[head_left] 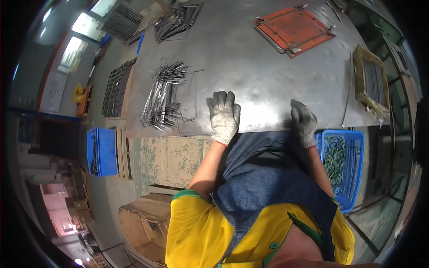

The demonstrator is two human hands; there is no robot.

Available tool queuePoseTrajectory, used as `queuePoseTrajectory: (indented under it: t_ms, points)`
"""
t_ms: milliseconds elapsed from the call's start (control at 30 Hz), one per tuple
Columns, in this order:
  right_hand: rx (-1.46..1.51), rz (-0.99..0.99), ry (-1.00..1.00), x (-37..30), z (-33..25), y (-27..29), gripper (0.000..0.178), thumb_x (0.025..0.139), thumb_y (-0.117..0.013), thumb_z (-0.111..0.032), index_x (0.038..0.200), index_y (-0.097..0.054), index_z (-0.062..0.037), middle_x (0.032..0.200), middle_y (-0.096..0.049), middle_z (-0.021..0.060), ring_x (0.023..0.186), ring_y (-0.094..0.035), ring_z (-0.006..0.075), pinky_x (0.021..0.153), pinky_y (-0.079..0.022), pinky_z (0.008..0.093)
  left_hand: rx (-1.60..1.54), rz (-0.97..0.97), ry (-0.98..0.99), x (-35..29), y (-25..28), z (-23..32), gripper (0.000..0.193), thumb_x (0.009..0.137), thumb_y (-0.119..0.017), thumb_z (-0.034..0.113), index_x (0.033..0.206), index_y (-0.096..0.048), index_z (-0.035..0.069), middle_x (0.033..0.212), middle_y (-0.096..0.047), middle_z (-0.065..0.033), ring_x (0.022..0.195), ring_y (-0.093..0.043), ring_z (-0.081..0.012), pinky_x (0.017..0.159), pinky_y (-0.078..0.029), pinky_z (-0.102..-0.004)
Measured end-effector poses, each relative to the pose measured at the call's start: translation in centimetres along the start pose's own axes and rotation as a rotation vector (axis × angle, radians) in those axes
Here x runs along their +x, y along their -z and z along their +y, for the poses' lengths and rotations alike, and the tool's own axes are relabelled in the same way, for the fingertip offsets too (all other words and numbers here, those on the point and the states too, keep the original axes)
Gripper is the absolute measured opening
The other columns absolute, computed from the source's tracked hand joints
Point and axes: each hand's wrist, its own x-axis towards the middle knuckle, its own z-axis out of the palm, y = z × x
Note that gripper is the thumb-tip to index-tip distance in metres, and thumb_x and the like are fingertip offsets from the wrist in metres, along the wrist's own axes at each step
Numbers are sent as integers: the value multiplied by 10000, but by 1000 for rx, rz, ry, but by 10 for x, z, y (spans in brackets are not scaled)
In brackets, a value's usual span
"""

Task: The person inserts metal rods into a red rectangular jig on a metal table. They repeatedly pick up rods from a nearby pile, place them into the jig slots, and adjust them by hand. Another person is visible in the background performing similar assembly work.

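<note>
A: Presently, left hand [223, 117], gloved in grey knit, lies flat on the steel table [263, 58] at its near edge, fingers spread slightly, holding nothing.

B: Nearest item to it?

A: The pile of bent wire rods [164, 94], just to the left of that hand; one thin wire loop from the pile reaches close to the thumb side, not touching as far as I can tell.

B: Right hand?

A: Right hand [304, 121], same kind of glove, rests at the table edge, fingers together and curved down over the sheet. Nothing pinched that I can see; palm side hidden.

B: Further out?

A: Beyond the right hand, far across the table, an orange flat jig plate [295, 27] with wire frames around it. To the right of it, a wooden-framed tray [371, 80] of thin rods. Below the right wrist, off the table, a blue plastic basket [353, 147] with green coiled pieces. Beyond the left hand, a second wire bundle [176, 22]. Well left, a blue crate [103, 151] on the floor.
</note>
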Motion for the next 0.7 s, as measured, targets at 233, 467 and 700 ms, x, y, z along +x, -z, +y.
queuePoseTrajectory:
  t_ms: [233,467,700]
  points:
    - [15,-95,12,0,3,6,223,916,-573,-161,1099,-667,-74,1086,-669,117,1004,-638,290,881,-496,372,209,282,226,26,-8,-74,443,881,-545,299,1207,-495,2,1175,-481,-208,1154,-435,-367,1008,-319,-509]
    - [15,-58,48,0,4,0,228,900,-594,-166,1099,-672,-86,1076,-675,103,994,-643,280,865,-506,372,225,139,167,29,-10,-62,348,888,-519,261,1113,-528,-6,1072,-541,-186,1026,-512,-358,871,-420,-467]
    - [81,-41,-12,2,-3,3,219,889,-607,-141,1090,-678,-95,1043,-681,113,942,-660,280,828,-515,361,20,83,89,20,0,-38,383,875,-562,199,1219,-503,41,1075,-569,-186,978,-560,-346,822,-475,-447]
